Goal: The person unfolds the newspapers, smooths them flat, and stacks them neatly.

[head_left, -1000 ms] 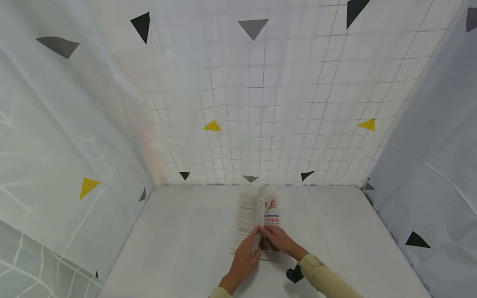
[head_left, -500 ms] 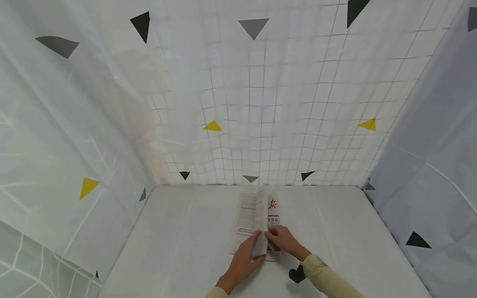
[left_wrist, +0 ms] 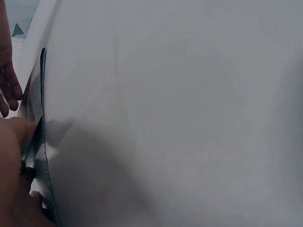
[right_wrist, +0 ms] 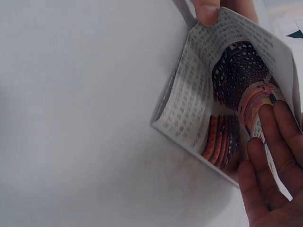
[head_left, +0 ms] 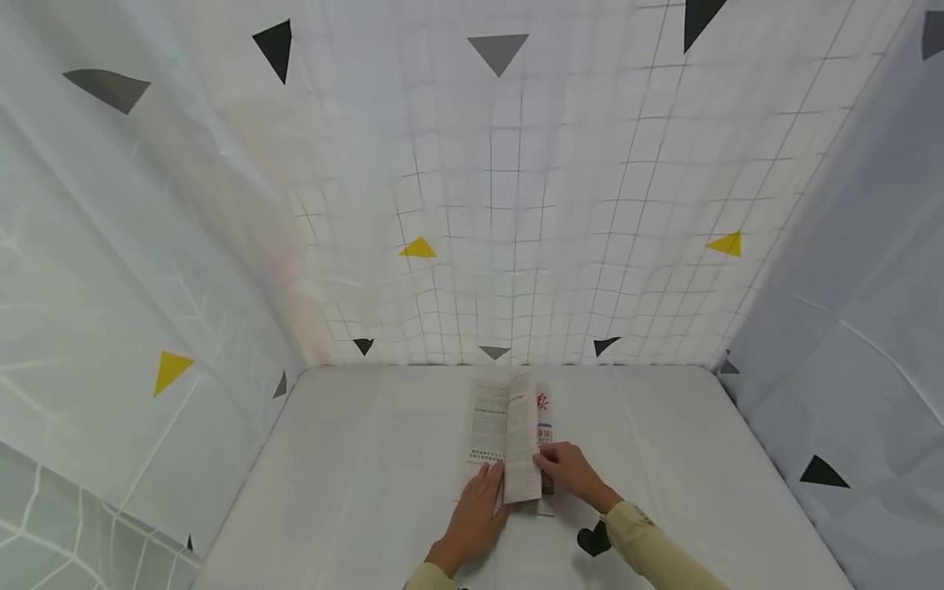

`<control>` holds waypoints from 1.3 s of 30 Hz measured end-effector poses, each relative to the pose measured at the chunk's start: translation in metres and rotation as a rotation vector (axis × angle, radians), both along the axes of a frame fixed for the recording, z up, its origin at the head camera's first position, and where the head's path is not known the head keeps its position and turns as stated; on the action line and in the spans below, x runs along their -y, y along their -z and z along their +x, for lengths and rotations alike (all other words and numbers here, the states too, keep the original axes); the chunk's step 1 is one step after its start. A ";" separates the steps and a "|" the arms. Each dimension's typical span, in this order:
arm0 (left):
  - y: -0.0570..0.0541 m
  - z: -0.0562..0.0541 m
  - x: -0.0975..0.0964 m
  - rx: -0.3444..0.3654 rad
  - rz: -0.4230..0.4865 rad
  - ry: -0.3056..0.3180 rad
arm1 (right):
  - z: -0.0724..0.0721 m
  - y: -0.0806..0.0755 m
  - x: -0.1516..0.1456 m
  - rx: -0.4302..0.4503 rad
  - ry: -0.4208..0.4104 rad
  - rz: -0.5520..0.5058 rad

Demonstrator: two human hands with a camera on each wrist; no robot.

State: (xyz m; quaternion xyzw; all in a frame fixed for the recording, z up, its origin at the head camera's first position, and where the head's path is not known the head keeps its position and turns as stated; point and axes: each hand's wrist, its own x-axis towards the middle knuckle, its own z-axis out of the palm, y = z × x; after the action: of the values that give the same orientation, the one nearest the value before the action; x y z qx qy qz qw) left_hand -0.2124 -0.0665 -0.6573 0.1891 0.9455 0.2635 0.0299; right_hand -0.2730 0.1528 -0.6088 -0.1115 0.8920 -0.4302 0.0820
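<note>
A folded newspaper (head_left: pixel 487 414) lies on the white table, with a narrow flap (head_left: pixel 522 438) standing partly raised along its middle. My right hand (head_left: pixel 578 474) pinches the flap's right edge near the lower end. Fingers spread out straight, my left hand (head_left: pixel 474 510) rests on the lower left page beside the fold. In the right wrist view the newspaper (right_wrist: pixel 189 104) bows open, showing print and a colour picture inside; the left thumb (right_wrist: pixel 207 14) is at its top edge. The left wrist view catches only the newspaper's edge (left_wrist: pixel 43 90) beside the left hand (left_wrist: pixel 9 156).
The white table (head_left: pixel 354 475) spreads out around the newspaper. A black heart-shaped mark (head_left: pixel 594 541) shows beside the right sleeve (head_left: pixel 652 545). White sheeting with a grid and triangles (head_left: pixel 509 205) hangs behind, and more sheeting closes both sides.
The right hand has drawn the flap to the right, so it covers more of the red headline. The left hand has let go of the flap and flattened onto the left page.
</note>
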 end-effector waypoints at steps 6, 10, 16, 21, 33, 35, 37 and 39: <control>-0.002 -0.001 0.002 -0.045 -0.188 0.025 | -0.004 0.005 -0.009 -0.015 0.084 0.016; -0.002 0.001 0.003 -0.071 -0.222 0.038 | -0.005 0.007 -0.018 -0.049 0.143 0.025; 0.010 0.001 0.005 -0.111 -0.283 0.008 | -0.006 0.011 -0.035 -0.054 0.194 0.037; 0.011 0.000 0.009 -0.145 -0.300 -0.004 | -0.004 0.016 -0.048 -0.019 0.227 0.022; 0.006 -0.001 0.030 -0.055 -0.259 -0.075 | -0.007 0.021 -0.072 -0.043 0.273 0.044; 0.006 -0.002 0.033 -0.044 -0.253 -0.086 | -0.005 0.021 -0.075 -0.037 0.283 0.045; 0.005 -0.003 0.035 -0.027 -0.238 -0.096 | -0.003 0.020 -0.077 -0.022 0.298 0.044; 0.002 -0.003 0.037 -0.012 -0.217 -0.103 | -0.001 0.021 -0.079 -0.010 0.301 0.043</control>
State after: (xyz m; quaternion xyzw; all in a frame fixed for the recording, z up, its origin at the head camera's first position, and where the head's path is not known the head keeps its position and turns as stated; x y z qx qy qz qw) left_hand -0.2157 -0.1036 -0.6593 0.1376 0.9770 0.1597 0.0309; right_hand -0.2743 0.2314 -0.6296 0.0231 0.9082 -0.4177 0.0147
